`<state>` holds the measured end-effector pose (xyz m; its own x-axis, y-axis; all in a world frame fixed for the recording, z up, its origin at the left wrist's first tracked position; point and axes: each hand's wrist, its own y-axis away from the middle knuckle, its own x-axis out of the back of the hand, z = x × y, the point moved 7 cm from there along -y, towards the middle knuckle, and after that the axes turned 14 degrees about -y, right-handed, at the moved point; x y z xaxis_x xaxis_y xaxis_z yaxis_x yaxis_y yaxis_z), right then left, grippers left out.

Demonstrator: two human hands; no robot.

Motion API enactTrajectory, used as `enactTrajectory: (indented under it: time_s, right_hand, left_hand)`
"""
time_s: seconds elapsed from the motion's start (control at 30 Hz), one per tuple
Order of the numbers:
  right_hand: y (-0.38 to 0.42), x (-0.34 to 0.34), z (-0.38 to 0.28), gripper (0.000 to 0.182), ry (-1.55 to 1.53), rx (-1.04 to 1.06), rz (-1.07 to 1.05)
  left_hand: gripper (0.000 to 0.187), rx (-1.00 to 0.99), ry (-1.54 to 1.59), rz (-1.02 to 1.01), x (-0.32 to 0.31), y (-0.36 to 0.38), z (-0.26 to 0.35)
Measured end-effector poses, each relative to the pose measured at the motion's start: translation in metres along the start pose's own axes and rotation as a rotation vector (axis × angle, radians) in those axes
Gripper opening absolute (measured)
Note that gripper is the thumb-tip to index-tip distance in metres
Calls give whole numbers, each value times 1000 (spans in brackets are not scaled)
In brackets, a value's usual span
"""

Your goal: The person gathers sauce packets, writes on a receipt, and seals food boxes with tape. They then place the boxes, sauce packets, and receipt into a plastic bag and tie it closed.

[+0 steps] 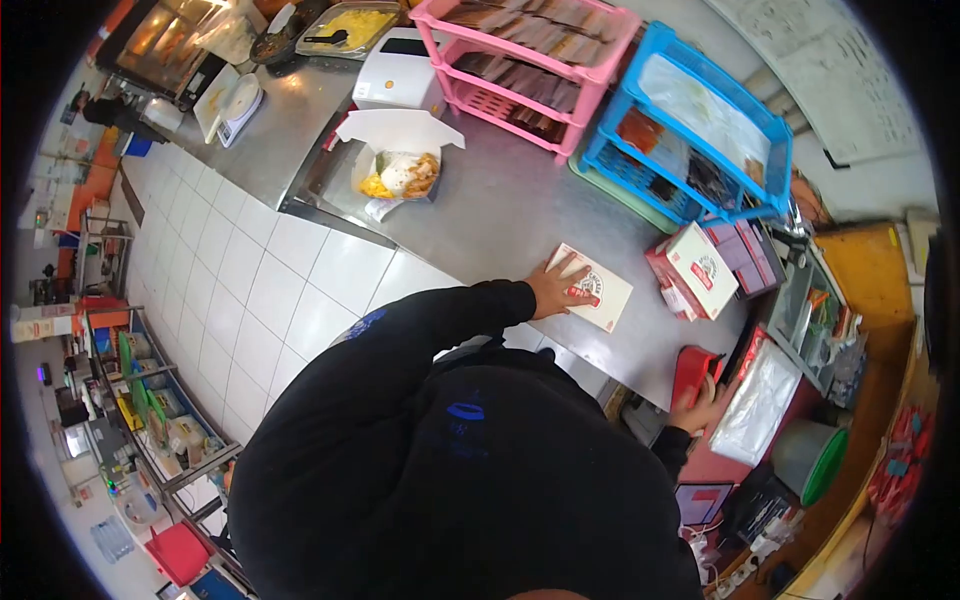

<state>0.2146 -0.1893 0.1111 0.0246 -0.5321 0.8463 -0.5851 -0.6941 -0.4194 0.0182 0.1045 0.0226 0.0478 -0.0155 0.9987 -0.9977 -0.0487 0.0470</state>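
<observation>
My left hand [560, 287] lies on a flat white takeaway box [607, 292] with red print, its fingers spread over one end. The box rests on the steel counter. At the counter's right end, my right hand [698, 408] is against a red pouch-like thing [690, 372] with a dark slit. Its fingers are partly hidden, and whether they grip it I cannot make out. Beside that hand is a stack of clear plastic bags [756, 402]. An open white box [398, 172] on the counter holds food with white sauce on top.
Behind the counter [500, 215] stand a pink rack [545, 75] and a blue rack [690, 120] with packets. More printed boxes [695, 270] are stacked at the right. A white machine [400, 75] and a scale [238, 108] stand further left. White floor tiles [270, 270] lie below.
</observation>
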Motion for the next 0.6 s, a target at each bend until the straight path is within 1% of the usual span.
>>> enactTrajectory:
  time_s: [0.07,0.13,0.17,0.2,0.27,0.3,0.33,0.37,0.4,0.47,0.5,0.53,0.6]
  right_hand:
    - [49,17,102,25,43,-293,68]
    - [81,-11,155,16,-624,-706,-132]
    - [92,-26,175,16,-823,-742,-86]
    - [92,-32,188,11,-900,-714,-121]
    - [93,-35,198,14,-899,-783,-222]
    - [95,-32,199,15,-812,-732,-345]
    - [92,-11,189,17,-784,-836,-367]
    - [91,8,183,18,-911,-868,-311]
    - [91,25,182,19,-1040,-887,-250]
    - [125,49,195,16,-890,-973,-389]
    - [148,43,201,13,-905,-1077,-319]
    - [173,29,204,12,-922,-1182,-246]
    - [164,24,207,18,-579,-975,-162]
  left_hand:
    - [60,-25,26,-38,-10,-17,19]
    - [59,-29,48,-79,-15,-37,37]
    - [60,-19,58,-105,-16,-46,45]
    - [60,-10,71,-134,-18,-54,54]
    - [64,43,62,-134,-14,-66,69]
    - [65,65,78,-131,-9,-73,74]
    - [66,82,98,-125,-8,-79,82]
    - [69,76,19,-98,-9,-84,91]
    - [70,85,11,-77,-14,-87,98]
    - [70,119,-3,-34,-21,-90,108]
    - [70,145,30,-78,-13,-90,113]
    - [70,152,21,-75,-11,-92,116]
    - [69,177,18,-65,-10,-98,125]
